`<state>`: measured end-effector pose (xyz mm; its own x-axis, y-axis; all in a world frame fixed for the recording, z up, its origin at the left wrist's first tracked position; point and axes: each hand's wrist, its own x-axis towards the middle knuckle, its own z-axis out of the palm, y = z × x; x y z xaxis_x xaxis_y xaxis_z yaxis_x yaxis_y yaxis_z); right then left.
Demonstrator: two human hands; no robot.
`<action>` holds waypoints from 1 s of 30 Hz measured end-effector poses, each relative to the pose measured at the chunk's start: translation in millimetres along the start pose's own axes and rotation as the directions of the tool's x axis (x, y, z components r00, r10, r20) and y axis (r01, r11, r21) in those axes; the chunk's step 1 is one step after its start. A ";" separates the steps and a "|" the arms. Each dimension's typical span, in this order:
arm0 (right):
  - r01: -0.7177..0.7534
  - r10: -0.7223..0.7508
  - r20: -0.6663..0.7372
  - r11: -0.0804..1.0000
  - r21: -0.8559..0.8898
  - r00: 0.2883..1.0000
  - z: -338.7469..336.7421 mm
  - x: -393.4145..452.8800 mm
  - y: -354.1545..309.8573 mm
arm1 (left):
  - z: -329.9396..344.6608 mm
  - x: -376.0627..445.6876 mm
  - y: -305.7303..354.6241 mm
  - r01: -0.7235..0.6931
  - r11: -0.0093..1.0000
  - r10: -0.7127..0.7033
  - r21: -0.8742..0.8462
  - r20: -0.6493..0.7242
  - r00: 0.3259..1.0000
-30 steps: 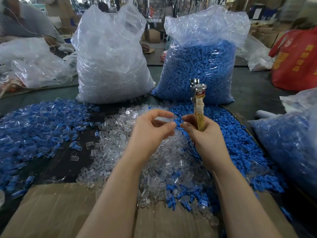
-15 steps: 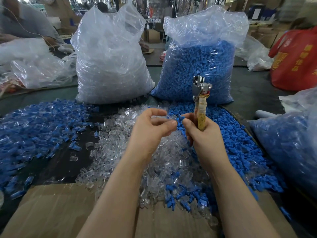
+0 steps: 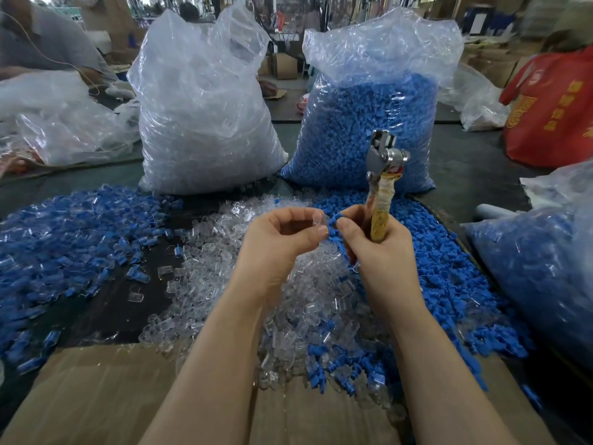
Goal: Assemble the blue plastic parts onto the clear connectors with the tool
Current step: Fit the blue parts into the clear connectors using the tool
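Note:
My left hand (image 3: 282, 239) pinches a clear connector (image 3: 317, 218) between thumb and fingertips. Right beside it, my right hand (image 3: 375, 248) pinches a small blue plastic part (image 3: 333, 224) with thumb and forefinger, and its other fingers grip the tape-wrapped handle of a metal plier-like tool (image 3: 383, 175) that points straight up. The blue part and the clear connector nearly touch, above a heap of loose clear connectors (image 3: 231, 284). A heap of loose blue parts (image 3: 449, 277) lies to the right of it.
Behind the heaps stand a tall bag of clear connectors (image 3: 205, 123) and a bag of blue parts (image 3: 372, 117). Assembled blue-and-clear pieces (image 3: 64, 232) cover the left of the table. Cardboard (image 3: 96, 396) lies at the near edge; another bag (image 3: 545, 261) is at right. A person works at far left.
My two hands have drawn closer together, bringing the blue part up to the clear connector. The tool has tilted slightly to the right in my right hand.

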<state>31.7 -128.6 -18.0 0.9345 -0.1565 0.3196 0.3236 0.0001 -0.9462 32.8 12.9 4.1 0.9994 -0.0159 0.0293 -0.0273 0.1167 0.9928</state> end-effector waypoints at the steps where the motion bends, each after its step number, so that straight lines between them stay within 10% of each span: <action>1: 0.010 -0.010 0.007 1.000 0.002 1.000 0.5 -0.4 -0.8 | -0.1 0.0 0.4 0.001 1.000 -0.001 -0.013 0.006 1.000; 30: 0.074 -0.072 0.018 0.981 -0.180 0.997 6.5 -3.7 -4.2 | -0.8 -1.0 3.5 -0.010 1.000 0.010 0.003 -0.010 1.000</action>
<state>27.8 -121.5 -14.9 0.9113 -0.1387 0.3876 0.3598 -0.1891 -0.9137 31.8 14.1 7.5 0.9993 -0.0047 0.0377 -0.0369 0.1142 0.9928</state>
